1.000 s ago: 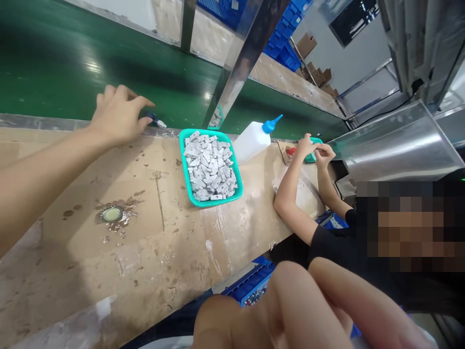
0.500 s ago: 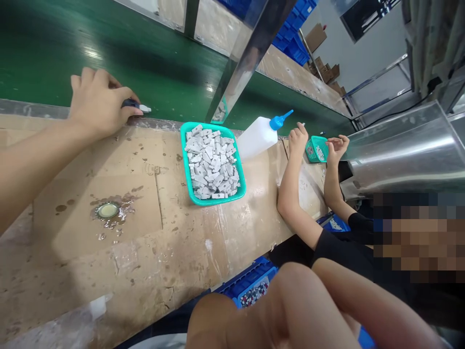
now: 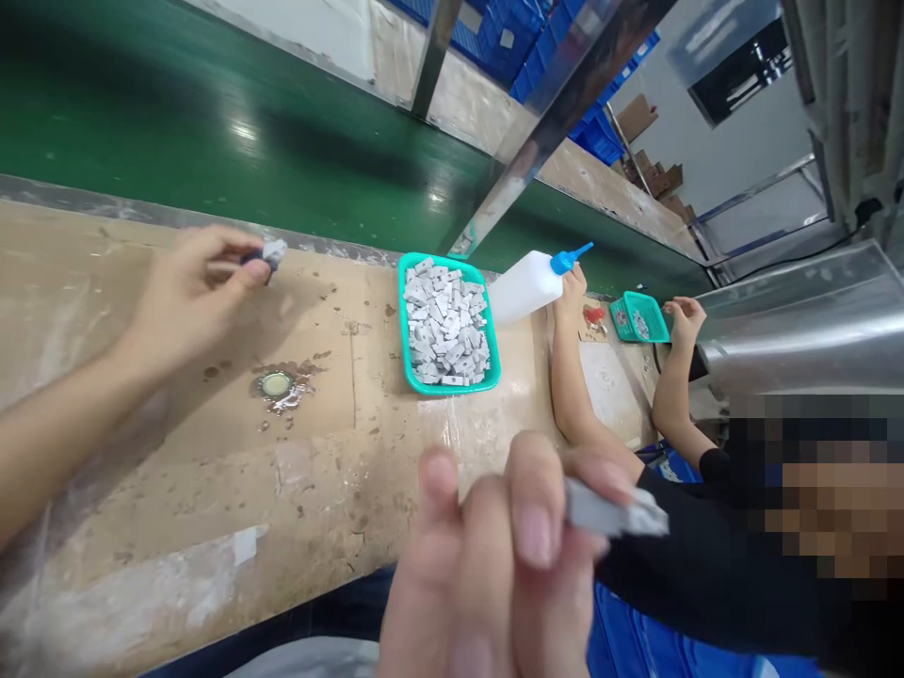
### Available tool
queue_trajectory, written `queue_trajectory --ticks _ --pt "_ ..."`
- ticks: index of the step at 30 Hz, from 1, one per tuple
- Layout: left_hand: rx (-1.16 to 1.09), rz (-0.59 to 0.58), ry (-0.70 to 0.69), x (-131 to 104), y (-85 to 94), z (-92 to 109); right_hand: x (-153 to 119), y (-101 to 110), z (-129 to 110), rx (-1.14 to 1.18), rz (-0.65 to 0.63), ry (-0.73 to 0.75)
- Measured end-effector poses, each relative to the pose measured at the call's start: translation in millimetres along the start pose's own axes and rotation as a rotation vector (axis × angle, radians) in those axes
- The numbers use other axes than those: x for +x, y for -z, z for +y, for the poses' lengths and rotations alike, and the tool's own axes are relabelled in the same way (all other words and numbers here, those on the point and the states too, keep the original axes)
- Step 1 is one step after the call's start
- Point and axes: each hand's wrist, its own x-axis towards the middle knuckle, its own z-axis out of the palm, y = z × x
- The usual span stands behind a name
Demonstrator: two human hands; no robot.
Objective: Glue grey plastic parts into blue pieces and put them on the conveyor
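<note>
Brown, stained sheeting covered the desk [image 3: 395, 457], and a glossy green strip [image 3: 190, 118] ran beyond its metal-trimmed far edge. Just inside that edge, toward the far left corner, a small dark piece with a pale end [image 3: 274, 250] was above the surface, pinched between thumb and fingers of the left hand [image 3: 204, 292]. Over the near edge, close to the camera and blurred, the right hand [image 3: 508, 537] was nearly closed, its fingers curled and a grey piece [image 3: 611, 508] gripped at the fingertips.

Between the left hand and the near edge, a round disc [image 3: 275, 384] with a pale centre lay in a wet patch. Farther right, by the far edge, stood a green basket [image 3: 405, 325] filled with grey pieces [image 3: 448, 320]; a white bottle [image 3: 526, 285] with a blue nozzle was just beside it. Toward the desk's right end, a co-worker in a black sleeve [image 3: 713, 537] had one hand [image 3: 686, 322] at a smaller green basket [image 3: 622, 322], near a red item [image 3: 593, 314]. Blue crates [image 3: 505, 42] were stacked behind.
</note>
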Motion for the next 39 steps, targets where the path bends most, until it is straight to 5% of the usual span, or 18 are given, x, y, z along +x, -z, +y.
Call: queue_trajectory --ticks 5,9,22,26,30,34,39 --pt "-0.549 -0.082 0.261 -46.1 21.9 -4.8 -13.9 -44.5 -9.3 0.632 0.149 -0.117" --pt "-0.738 -0.044 0.444 -67.0 36.7 -7.4 -12.9 -55.4 -6.9 0.698 0.152 -0.141" --pt "-1.029 -0.124 0.675 -80.7 56.4 -3.3 -6.1 -67.6 12.3 0.370 0.057 0.021" --pt "-1.216 -0.177 0.690 -82.3 60.4 0.3 3.0 -71.2 43.3 0.307 -0.049 0.004" --pt "-1.435 -0.166 0.757 -80.8 62.4 0.8 16.2 -76.5 85.3 -0.021 -0.221 -0.019" --pt "-1.354 -0.133 0.705 -81.5 58.8 -4.8 21.9 -89.3 118.4 -0.257 -0.383 0.047" --pt "-1.285 -0.185 0.582 -85.2 54.1 -14.1 16.2 -104.5 143.1 -0.322 -0.335 0.254"
